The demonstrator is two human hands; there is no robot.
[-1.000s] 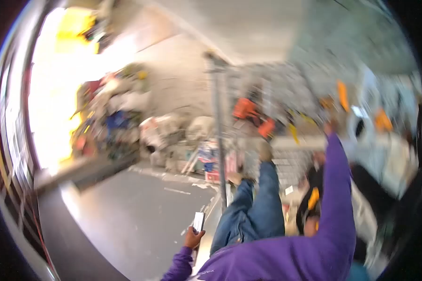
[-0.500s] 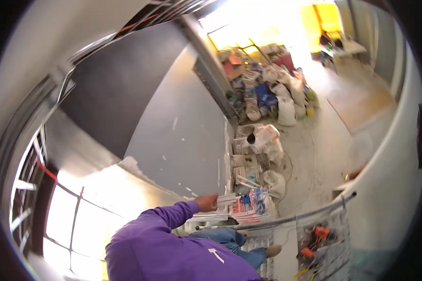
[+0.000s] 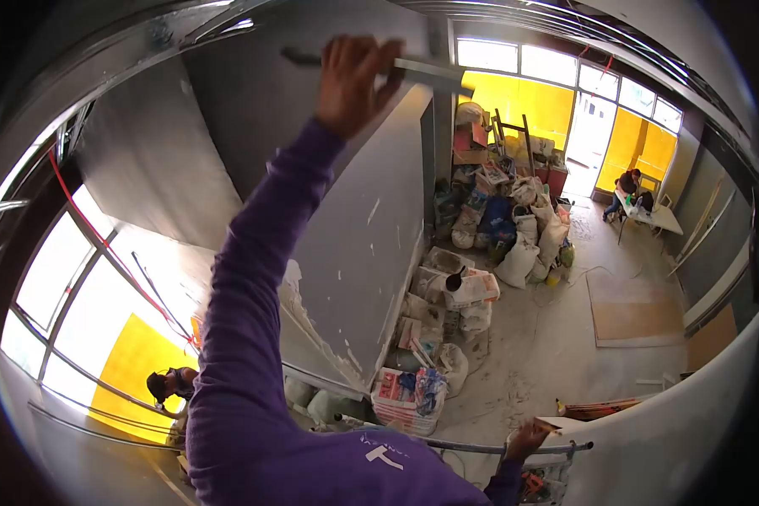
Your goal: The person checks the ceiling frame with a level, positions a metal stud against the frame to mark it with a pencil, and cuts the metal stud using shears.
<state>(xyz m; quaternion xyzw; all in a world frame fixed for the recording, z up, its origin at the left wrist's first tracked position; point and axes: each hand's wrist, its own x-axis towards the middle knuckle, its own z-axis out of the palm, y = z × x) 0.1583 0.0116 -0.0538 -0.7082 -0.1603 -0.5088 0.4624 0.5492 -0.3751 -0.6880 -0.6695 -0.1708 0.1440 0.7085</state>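
Note:
My left hand (image 3: 354,84) is raised at the upper middle, its fingers closed around a long flat metal tool (image 3: 430,74) that extends to both sides of the fist. Behind the tool is a dark grey wall panel. My right hand (image 3: 525,440) is low on the right, beside the end of a metal rail (image 3: 464,445). Its fingers are closed on a small flat brownish object (image 3: 547,427), too small to identify. The purple left sleeve (image 3: 244,295) runs up from the lower left.
Piled sacks (image 3: 519,257) line the floor beside the grey wall (image 3: 346,244). One person (image 3: 627,187) is at a white table (image 3: 662,219) far back; another person (image 3: 170,386) is at lower left. A brown board (image 3: 637,323) lies on the floor. Ceiling framing crosses the top.
My left hand has risen from low beside the wall to the upper middle, with the flat tool in it. My right hand has come into view at lower right. The view has turned.

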